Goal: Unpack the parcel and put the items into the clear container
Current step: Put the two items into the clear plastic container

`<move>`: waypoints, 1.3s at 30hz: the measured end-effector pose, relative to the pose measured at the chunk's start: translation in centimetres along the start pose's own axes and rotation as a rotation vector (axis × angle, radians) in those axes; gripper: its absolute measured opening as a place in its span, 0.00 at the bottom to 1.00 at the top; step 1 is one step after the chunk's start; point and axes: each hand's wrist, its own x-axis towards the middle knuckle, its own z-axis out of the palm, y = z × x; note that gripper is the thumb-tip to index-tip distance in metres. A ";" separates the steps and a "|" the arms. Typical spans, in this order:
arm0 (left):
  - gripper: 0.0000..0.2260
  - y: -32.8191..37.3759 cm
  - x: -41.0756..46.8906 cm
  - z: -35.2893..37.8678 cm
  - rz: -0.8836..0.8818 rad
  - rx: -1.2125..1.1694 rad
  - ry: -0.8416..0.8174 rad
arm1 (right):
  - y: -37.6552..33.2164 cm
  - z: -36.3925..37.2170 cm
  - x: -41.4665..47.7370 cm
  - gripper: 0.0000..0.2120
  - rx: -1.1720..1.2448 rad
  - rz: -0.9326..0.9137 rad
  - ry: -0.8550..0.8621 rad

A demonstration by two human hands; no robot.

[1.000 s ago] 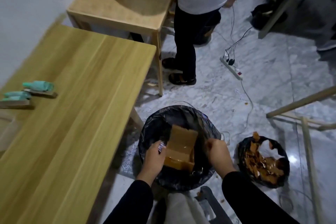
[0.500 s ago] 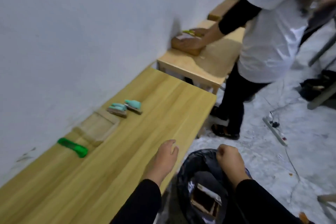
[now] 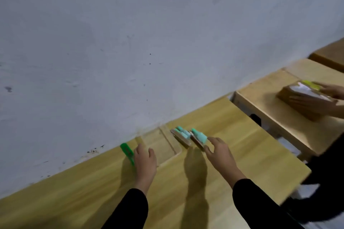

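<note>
Both hands reach over the tabletop toward the two unpacked items beside the clear container.

In the middle of the frame, two mint-green items on brown card backing, one and the other, lie on the light wooden tabletop, side by side, just right of the shallow clear plastic container that stands against the white wall. Their long axes run from upper left to lower right. The right hand is nearer: its fingers are spread and empty, with the fingertips at the near edge of the right item. The left hand hovers loosely open at the container's left edge, beside a bright green plastic tool. I judge the coming move goes leftward, from the right hand into the container.
</note>
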 end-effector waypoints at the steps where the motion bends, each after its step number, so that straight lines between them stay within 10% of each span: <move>1: 0.20 -0.3 0.7 0.5 -0.026 -0.004 0.009 | -0.4 0.6 1.2 0.20 -0.023 -0.023 -0.035; 11: 0.23 -2.3 5.0 5.5 0.052 0.046 0.156 | 0.7 7.5 9.1 0.42 -0.474 -0.212 -0.226; 27: 0.25 -2.5 4.7 6.4 0.050 -0.104 0.164 | -1.1 7.5 12.7 0.32 -0.441 -0.146 -0.168; 39: 0.25 -2.5 4.7 6.2 0.000 -0.297 0.108 | -8.5 10.2 7.7 0.31 -0.533 -0.449 -0.192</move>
